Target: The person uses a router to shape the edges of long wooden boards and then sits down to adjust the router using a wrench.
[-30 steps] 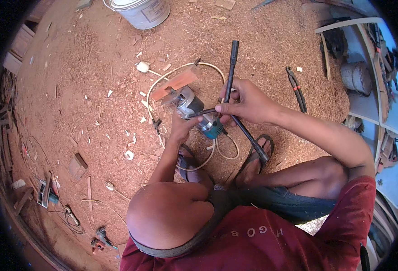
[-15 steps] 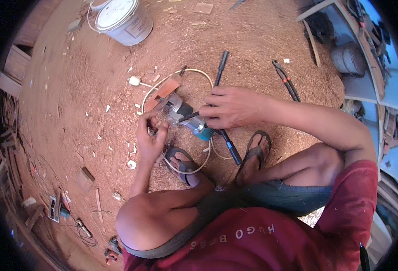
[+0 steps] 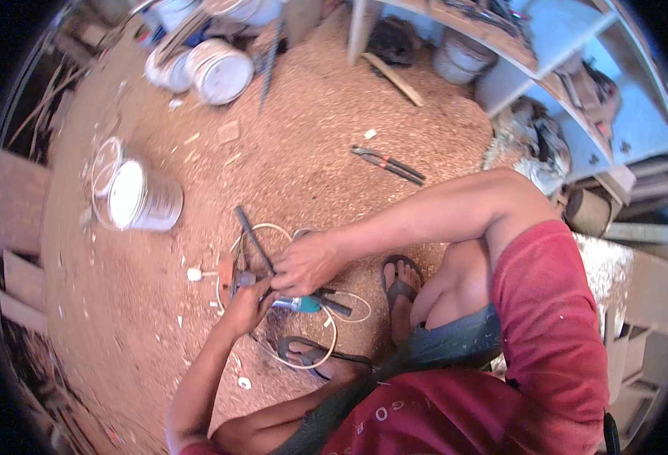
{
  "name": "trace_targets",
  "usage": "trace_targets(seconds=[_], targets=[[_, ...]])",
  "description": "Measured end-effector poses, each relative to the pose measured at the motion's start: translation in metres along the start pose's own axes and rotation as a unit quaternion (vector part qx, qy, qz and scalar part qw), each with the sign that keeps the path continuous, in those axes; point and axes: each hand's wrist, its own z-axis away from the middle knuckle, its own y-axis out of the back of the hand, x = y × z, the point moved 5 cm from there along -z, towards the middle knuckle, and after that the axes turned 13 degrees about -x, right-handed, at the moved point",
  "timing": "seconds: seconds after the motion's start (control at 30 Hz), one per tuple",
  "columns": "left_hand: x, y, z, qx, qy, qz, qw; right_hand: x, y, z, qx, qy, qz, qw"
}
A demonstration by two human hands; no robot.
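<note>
A corded handheld power tool (image 3: 306, 304), with a silver body and a teal end, lies on the ground in front of me, partly covered by my hands. My right hand (image 3: 302, 265) reaches over it from the right with fingers curled down. Meeting it at the fingertips, my left hand (image 3: 249, 307) has its fingers pinched together above the tool's other end. What the fingers grip is hidden. A long black bar (image 3: 253, 240) slants under my right hand, and its other end shows past the tool. An orange block (image 3: 225, 270) sits beside my left hand.
A pale cord (image 3: 332, 341) loops around the tool, its white plug (image 3: 194, 274) at the left. Pliers (image 3: 388, 164) with black handles lie farther off. A white bucket (image 3: 155, 199) stands left, more buckets (image 3: 224, 78) behind. Shelves (image 3: 501, 45) line the right. Wood shavings litter the ground.
The view has swung right, showing more buckets and shelves. My left hand has come in against my right hand over the power tool; they were apart before.
</note>
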Motion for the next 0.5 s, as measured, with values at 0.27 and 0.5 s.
trace_targets(seconds=[0.27,0.5], targets=[[-0.002,0.004,0.005,0.014,-0.026,-0.022,0.999,0.02,0.011,0.002,0.012,-0.028,-0.151,0.988],[0.005,0.001,0.005,0.044,0.033,-0.031,0.998,0.046,0.03,0.007,-0.027,-0.243,-0.383,0.891]])
